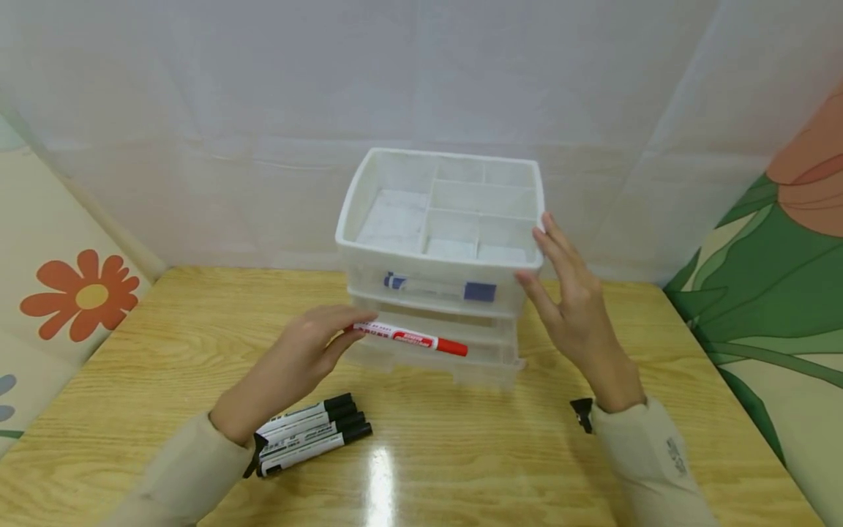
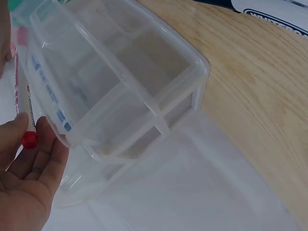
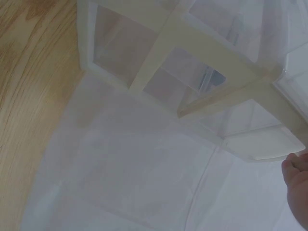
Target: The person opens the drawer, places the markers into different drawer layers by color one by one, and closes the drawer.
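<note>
In the head view, nearest are black-capped markers (image 1: 312, 435) on the smooth, wood-grained tabletop (image 1: 461, 454), slim cylinders likely to roll if nudged. Beyond them the left hand (image 1: 296, 366) pinches the red marker (image 1: 415, 339) at one end between thumb and fingers, its red cap pointing right, in front of the drawer unit (image 1: 441, 256). The marker should be light, stiff and rather slick; mid-barrel would probably be a steadier hold. The right hand (image 1: 573, 315), fingers spread and mostly straight, touches the unit's right front corner. That translucent plastic box, rounded at the rim and divided on top, looks light and slightly flexible, best steadied by its rim. Behind hangs creased white sheeting (image 1: 415, 73).
</note>
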A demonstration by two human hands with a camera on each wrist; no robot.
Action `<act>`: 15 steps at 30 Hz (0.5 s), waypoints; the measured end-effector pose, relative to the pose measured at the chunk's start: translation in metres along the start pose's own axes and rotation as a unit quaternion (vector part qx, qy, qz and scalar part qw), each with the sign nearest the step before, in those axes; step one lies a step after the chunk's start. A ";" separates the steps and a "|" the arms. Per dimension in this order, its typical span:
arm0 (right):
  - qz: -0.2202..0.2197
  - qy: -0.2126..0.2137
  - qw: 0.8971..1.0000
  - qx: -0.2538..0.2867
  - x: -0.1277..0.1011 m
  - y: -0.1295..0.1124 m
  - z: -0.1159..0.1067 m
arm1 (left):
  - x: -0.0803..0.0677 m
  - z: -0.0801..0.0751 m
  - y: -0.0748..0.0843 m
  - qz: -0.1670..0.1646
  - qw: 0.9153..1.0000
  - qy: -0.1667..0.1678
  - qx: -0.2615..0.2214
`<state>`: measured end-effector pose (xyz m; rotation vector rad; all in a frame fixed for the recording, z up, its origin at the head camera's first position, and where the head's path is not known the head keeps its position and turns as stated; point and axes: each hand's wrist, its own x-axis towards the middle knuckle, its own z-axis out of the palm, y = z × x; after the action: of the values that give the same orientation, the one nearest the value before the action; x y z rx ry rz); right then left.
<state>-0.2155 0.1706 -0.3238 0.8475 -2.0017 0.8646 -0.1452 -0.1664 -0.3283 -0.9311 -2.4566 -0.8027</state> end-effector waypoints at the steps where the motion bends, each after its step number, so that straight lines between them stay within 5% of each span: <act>1: 0.000 0.000 1.000 -0.001 0.000 0.000 0.000 | 0.001 0.001 0.000 -0.003 1.000 -0.003 -0.001; 15: 0.002 0.003 1.000 0.006 0.000 0.000 0.000 | 0.013 0.016 -0.002 -0.005 0.999 -0.041 -0.025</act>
<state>-0.2159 0.1701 -0.3238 0.8472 -1.9948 0.8817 -0.1577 -0.1518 -0.3342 -0.9875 -2.5233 -0.8488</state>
